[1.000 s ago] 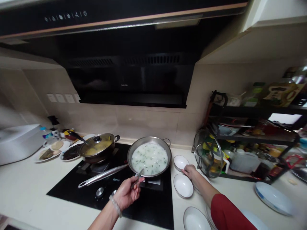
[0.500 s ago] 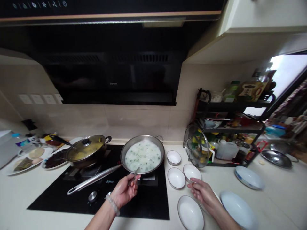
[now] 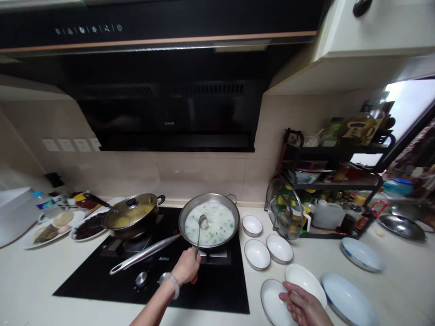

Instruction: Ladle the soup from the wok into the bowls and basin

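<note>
My left hand (image 3: 188,267), with a pale bead bracelet on its wrist, is closed round the handle of a metal ladle (image 3: 199,236). The ladle's bowl is in a white, soupy porridge with green bits (image 3: 217,224), inside a steel frying pan (image 3: 182,228) on the hob. At the lower right, my right hand (image 3: 304,305) has its fingers curled and pinched, overlapping the edge of a white bowl (image 3: 273,299). A small orange-red spot shows between its fingertips; what it is I cannot make out.
Several white bowls (image 3: 257,254) stand right of the hob (image 3: 217,296). A lidded pan (image 3: 132,213) sits on the left burner, beside plates of food (image 3: 54,228). Plates (image 3: 348,299), a glass lid (image 3: 285,208) and a spice rack (image 3: 335,185) are on the right. The range hood (image 3: 170,113) hangs above.
The ladle has gone further into the pan, its bowl now visible in the porridge, and my left hand has turned over. My right hand has dropped lower, toward the front bowl. The view has shifted slightly.
</note>
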Demonstrator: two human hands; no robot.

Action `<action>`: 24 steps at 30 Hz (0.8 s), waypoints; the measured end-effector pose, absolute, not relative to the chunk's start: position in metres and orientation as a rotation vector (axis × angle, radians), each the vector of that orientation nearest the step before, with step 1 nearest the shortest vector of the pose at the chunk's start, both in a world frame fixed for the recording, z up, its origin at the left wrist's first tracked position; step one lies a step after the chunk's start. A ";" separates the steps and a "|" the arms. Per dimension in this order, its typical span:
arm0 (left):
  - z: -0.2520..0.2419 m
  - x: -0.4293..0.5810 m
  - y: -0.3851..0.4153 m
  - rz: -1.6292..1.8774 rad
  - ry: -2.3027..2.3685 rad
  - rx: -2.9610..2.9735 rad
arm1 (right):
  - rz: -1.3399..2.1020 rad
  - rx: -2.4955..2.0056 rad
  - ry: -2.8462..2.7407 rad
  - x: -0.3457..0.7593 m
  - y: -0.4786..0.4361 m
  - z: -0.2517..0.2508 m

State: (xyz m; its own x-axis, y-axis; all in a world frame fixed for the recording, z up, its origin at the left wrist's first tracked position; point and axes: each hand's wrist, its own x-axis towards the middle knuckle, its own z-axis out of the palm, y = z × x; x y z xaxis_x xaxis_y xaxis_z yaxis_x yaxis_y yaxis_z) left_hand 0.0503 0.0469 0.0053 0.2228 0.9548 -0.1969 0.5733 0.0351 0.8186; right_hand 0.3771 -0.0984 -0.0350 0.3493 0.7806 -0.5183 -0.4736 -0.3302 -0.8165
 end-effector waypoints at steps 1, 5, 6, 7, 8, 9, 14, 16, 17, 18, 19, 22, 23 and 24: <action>0.004 0.046 0.047 0.582 1.484 1.738 | 1.303 -1.416 -0.293 0.377 -0.100 -0.035; -0.001 0.038 0.038 0.625 1.598 1.980 | 1.297 -1.426 -0.273 0.375 -0.103 -0.033; 0.000 0.037 0.035 0.627 1.615 2.007 | 1.297 -1.430 -0.267 0.375 -0.103 -0.034; 0.001 0.037 0.032 0.635 1.636 2.020 | 1.295 -1.436 -0.261 0.375 -0.103 -0.036; 0.003 0.036 0.030 0.654 1.661 2.021 | 1.291 -1.444 -0.256 0.375 -0.102 -0.039; 0.007 0.035 0.029 0.675 1.689 2.013 | 1.288 -1.451 -0.256 0.376 -0.102 -0.043; 0.035 0.021 0.046 0.646 1.733 2.064 | 1.279 -1.455 -0.305 0.383 -0.097 -0.056; 0.046 0.017 0.058 0.606 1.730 2.105 | 1.279 -1.456 -0.317 0.384 -0.095 -0.055; 0.052 0.016 0.064 0.593 1.715 2.119 | 1.283 -1.455 -0.322 0.384 -0.095 -0.054; 0.056 0.015 0.070 0.570 1.708 2.136 | 1.287 -1.449 -0.327 0.383 -0.095 -0.051; 0.060 0.016 0.074 0.545 1.709 2.153 | 1.295 -1.442 -0.329 0.381 -0.095 -0.049; 0.070 0.016 0.081 0.460 1.757 2.225 | 1.317 -1.418 -0.323 0.375 -0.098 -0.040; 0.073 0.016 0.082 0.433 1.785 2.260 | 1.322 -1.412 -0.316 0.374 -0.099 -0.039; 0.075 0.014 0.081 0.399 1.815 2.302 | 1.321 -1.407 -0.307 0.373 -0.101 -0.038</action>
